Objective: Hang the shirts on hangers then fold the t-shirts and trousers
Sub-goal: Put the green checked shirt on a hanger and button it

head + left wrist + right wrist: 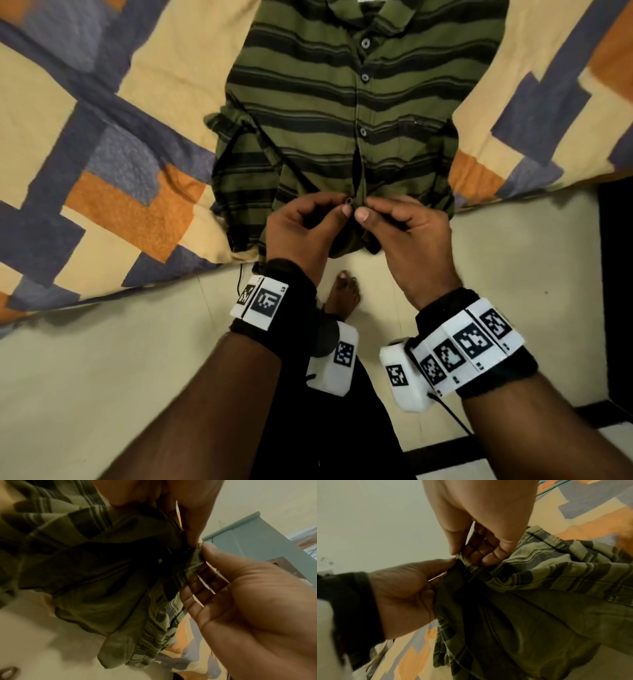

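We've got the green striped shirt (342,113) lying face-up on the patchwork bedsheet (85,154), near hem over the edge, left hand (305,233) and right hand (404,229) pinching its soft, limp placket, best gripped beside the button (348,200).

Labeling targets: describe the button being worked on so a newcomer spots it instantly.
On the patchwork bedsheet lies an olive striped shirt. Follow its placket down to the bed edge, where the left hand and right hand pinch the dark button, unlike the fastened buttons above.
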Demonstrator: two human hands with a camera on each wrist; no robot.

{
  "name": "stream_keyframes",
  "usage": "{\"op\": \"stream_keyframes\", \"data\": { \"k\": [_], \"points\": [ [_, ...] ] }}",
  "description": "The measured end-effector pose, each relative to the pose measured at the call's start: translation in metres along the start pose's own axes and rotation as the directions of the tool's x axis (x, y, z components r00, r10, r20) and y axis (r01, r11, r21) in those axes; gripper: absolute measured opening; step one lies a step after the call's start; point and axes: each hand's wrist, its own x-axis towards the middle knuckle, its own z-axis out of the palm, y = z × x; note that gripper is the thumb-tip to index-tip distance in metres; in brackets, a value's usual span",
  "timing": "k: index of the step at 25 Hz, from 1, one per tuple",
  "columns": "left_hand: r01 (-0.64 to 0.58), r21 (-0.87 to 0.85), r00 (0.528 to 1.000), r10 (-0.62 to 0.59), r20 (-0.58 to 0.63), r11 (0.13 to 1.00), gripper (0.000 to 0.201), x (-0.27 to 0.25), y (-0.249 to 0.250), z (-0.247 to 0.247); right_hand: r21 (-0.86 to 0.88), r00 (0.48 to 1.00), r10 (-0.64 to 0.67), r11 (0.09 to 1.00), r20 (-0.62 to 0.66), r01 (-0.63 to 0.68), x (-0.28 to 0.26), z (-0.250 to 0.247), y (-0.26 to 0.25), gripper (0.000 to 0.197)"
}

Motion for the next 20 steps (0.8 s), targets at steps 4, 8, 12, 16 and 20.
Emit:
{"op": "stream_keyframes", "data": {
  "k": [4, 8, 12, 16, 20],
  "points": [
    [0.016, 0.027, 1.000, -0.016, 0.023, 1.000, 0.011, -0.002, 0.002, -0.007, -0.055, 0.999, -0.019, 0.998, 0.029, 0.021, -0.002, 0.000, 0.005, 0.025],
    [0.033, 0.138, 0.998, -0.039, 0.039, 0.990, 0.006, -0.004, -0.001, -0.007, -0.020, 0.999, -0.003, 1.000, 0.052, 0.004, -0.005, 0.002, 0.015, 0.025],
    [0.020, 0.196, 0.999, -0.026, 0.026, 0.980, 0.007, -0.001, -0.007, -0.009, -0.058, 0.996, -0.040, 0.997, 0.080, 0.045, -0.008, 0.002, 0.024, 0.026],
    [0.011, 0.335, 0.999, -0.025, 0.039, 0.942, 0.006, 0.002, -0.011, -0.012, -0.061, 0.996, -0.050, 0.997, 0.071, 0.055, -0.005, 0.003, 0.025, 0.023],
    [0.019, 0.279, 0.998, -0.036, 0.055, 0.960, 0.013, 0.002, -0.004, -0.009, -0.030, 0.998, 0.002, 1.000, 0.067, 0.000, 0.001, 0.004, 0.023, 0.013]
  ]
}}
